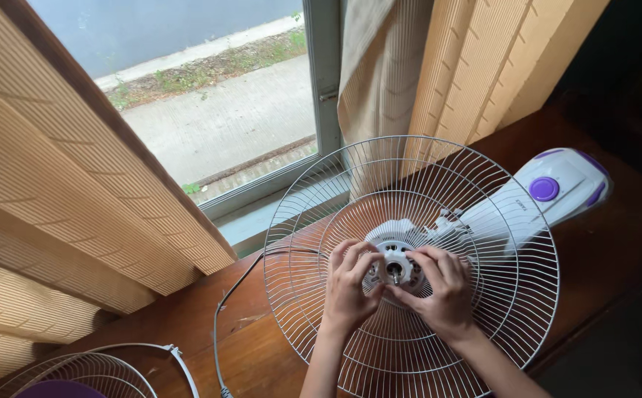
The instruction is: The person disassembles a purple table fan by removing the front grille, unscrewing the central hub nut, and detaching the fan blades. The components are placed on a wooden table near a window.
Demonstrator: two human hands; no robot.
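Note:
A white electric fan lies on a brown wooden table. Its round wire rear guard faces up at me, and its white motor housing with purple knobs stretches to the right. Both hands meet at the guard's middle. My left hand and my right hand pinch the white ring nut around the bare motor shaft, fingers curled on either side of it. The fan has no blade on the shaft.
A second wire guard with a purple part under it lies at the lower left. A grey power cord runs across the table. Tan ribbed curtains frame a window behind the fan. The table's edge falls away at the right.

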